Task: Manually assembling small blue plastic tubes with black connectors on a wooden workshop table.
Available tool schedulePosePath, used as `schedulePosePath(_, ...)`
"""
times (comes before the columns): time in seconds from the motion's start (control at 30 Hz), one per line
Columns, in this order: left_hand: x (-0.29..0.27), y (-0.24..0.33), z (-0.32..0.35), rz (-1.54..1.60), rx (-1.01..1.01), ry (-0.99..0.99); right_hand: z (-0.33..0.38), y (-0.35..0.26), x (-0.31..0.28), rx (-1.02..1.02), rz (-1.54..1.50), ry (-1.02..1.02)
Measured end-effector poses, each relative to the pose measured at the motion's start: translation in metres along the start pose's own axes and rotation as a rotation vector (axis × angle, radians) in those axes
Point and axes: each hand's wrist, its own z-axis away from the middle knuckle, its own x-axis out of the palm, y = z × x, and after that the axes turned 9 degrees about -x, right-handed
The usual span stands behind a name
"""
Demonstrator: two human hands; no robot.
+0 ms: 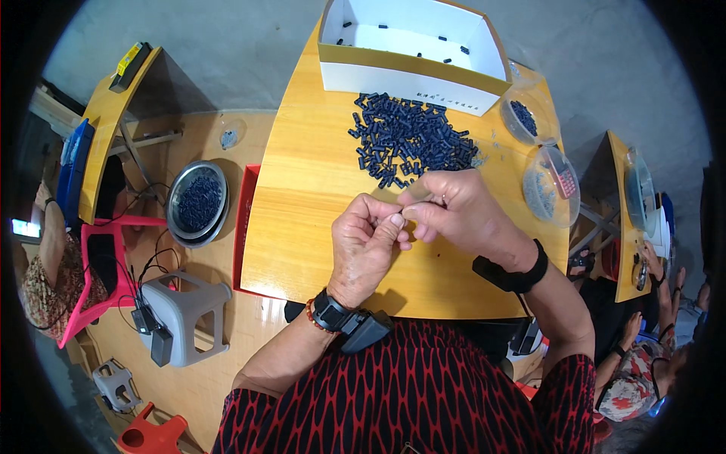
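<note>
Over the near half of the wooden table (302, 227), my two hands meet at the fingertips. My left hand (367, 242) is closed in a pinch, thumb against the fingers. Pinched from the other side, the fingers of my right hand (461, 212) touch it. Whatever sits between them is too small and covered to make out. Just beyond my hands spreads a heap of small dark blue cylindrical pieces (412, 136). Behind the heap stands an open white box (408, 76) with a brown rim, a few of the same dark pieces scattered inside.
At the table's right edge are a round clear tub (538, 198) with tiny pale parts and a clear container (522, 113) of dark pieces. Left on the floor stand a metal basin (181, 227) of dark pieces and a grey stool (185, 303). Other people sit at both sides.
</note>
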Motion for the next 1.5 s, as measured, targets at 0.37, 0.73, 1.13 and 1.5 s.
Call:
schedulePosePath(0.37,-0.004,0.005,-0.002,0.31,-0.128,-0.062,0.015,0.002,0.013,-0.273,0.24,0.149)
schedulePosePath(0.73,-0.005,0.008,0.001,0.281,-0.231,-0.123,0.018,0.01,0.016,-0.403,0.463,0.083)
schedulePosePath(1.13,-0.003,0.004,0.004,0.164,-0.184,-0.112,0.026,0.009,0.016,-0.403,0.52,0.045)
schedulePosePath(1.5,-0.001,0.003,0.005,0.144,-0.159,-0.054,0.027,0.016,0.021,-0.377,0.584,-0.02)
